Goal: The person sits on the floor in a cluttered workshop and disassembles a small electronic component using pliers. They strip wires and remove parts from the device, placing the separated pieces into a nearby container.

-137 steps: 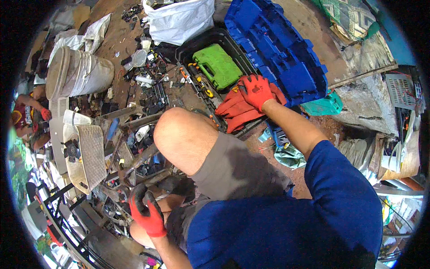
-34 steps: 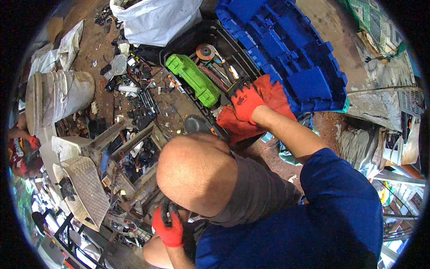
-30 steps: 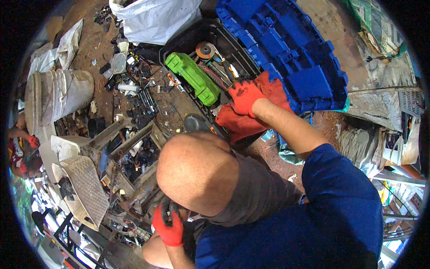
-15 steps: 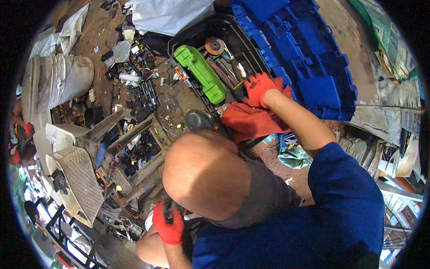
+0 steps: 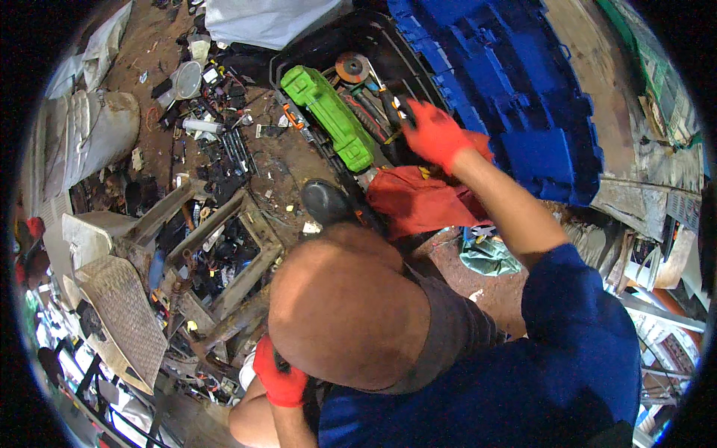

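- Head view: our right hand (image 5: 433, 136) half-curls its fingers by a handle (image 5: 388, 103); hold unclear.
- Our left hand (image 5: 280, 378) curls its fingers, contents hidden.
- Bunched cloth (image 5: 418, 200) could snag us.

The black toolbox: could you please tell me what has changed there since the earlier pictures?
Since the first picture, the green case has turned from flat onto its edge in the toolbox, exposing a disc and hand tools. The right hand has moved from the red cloth forward over the tools; whether it grips one is unclear. The cloth stays at the near end; the blue panel stays alongside.
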The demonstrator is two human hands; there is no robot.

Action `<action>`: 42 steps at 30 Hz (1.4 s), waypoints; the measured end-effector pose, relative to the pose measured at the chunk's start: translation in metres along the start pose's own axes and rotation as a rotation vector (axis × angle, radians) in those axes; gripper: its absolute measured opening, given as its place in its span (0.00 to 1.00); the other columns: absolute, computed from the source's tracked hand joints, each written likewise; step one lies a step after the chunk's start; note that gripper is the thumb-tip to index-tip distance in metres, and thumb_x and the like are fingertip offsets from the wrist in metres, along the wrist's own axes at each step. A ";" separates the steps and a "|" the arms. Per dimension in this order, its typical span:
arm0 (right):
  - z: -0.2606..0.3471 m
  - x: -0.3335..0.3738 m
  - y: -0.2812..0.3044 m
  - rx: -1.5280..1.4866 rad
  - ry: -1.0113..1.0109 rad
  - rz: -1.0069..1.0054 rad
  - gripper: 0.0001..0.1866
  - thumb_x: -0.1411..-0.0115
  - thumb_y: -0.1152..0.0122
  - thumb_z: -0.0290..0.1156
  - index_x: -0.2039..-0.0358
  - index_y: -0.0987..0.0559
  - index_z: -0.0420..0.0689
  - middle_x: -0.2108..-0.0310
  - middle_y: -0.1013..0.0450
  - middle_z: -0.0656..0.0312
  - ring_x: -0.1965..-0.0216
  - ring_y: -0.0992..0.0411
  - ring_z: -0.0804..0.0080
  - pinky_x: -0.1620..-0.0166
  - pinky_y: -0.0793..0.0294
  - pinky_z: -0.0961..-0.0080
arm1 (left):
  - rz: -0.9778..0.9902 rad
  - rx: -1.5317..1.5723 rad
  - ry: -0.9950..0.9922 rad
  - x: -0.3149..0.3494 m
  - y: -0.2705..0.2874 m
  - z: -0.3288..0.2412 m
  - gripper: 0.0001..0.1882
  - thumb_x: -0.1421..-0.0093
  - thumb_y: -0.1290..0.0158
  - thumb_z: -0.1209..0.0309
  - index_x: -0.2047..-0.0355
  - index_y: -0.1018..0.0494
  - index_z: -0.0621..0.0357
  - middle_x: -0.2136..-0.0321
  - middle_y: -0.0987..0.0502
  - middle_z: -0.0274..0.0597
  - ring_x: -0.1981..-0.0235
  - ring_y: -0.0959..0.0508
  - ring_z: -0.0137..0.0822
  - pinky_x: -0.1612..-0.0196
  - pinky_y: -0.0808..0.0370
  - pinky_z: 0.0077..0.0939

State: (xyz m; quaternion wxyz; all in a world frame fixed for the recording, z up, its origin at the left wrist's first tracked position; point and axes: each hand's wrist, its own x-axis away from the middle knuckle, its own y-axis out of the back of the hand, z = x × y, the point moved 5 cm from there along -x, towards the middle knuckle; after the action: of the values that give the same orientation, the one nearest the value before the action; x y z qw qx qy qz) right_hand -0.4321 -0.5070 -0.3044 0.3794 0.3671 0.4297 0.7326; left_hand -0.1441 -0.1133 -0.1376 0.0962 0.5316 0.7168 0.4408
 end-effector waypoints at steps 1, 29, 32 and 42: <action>0.011 -0.032 -0.004 -0.105 -0.112 0.137 0.24 0.39 0.47 0.43 0.47 0.28 0.41 0.50 0.26 0.42 0.47 0.27 0.47 0.44 0.29 0.54 | 0.014 0.009 0.027 0.001 -0.001 -0.001 0.19 0.53 0.40 0.72 0.59 0.25 0.66 0.65 0.22 0.56 0.64 0.22 0.57 0.59 0.26 0.40; 0.267 0.074 0.203 -0.681 0.492 0.135 0.24 0.44 0.40 0.21 0.45 0.25 0.37 0.49 0.25 0.59 0.47 0.29 0.72 0.43 0.31 0.74 | -0.269 -0.001 -0.137 0.096 0.057 0.002 0.23 0.45 0.41 0.64 0.50 0.27 0.59 0.60 0.22 0.53 0.58 0.22 0.54 0.55 0.25 0.44; 0.365 0.098 0.204 -0.449 0.787 0.047 0.20 0.47 0.33 0.27 0.52 0.19 0.45 0.59 0.21 0.56 0.58 0.22 0.66 0.53 0.25 0.72 | -0.295 -0.053 -0.117 0.103 0.049 0.002 0.24 0.42 0.43 0.59 0.48 0.27 0.57 0.57 0.22 0.53 0.54 0.23 0.54 0.51 0.26 0.44; 0.513 0.128 0.113 0.203 1.054 0.176 0.19 0.47 0.38 0.43 0.56 0.18 0.50 0.60 0.24 0.51 0.54 0.26 0.50 0.51 0.26 0.58 | -0.106 -0.109 -0.109 0.121 0.027 0.004 0.29 0.39 0.49 0.50 0.44 0.30 0.56 0.50 0.25 0.52 0.48 0.25 0.50 0.45 0.30 0.43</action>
State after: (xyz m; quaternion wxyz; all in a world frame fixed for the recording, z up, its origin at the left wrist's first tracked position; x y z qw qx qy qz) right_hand -0.0726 -0.2542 0.0112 0.0124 0.0193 0.5980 0.8012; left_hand -0.1730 -0.0075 -0.0802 0.1871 0.5100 0.7125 0.4441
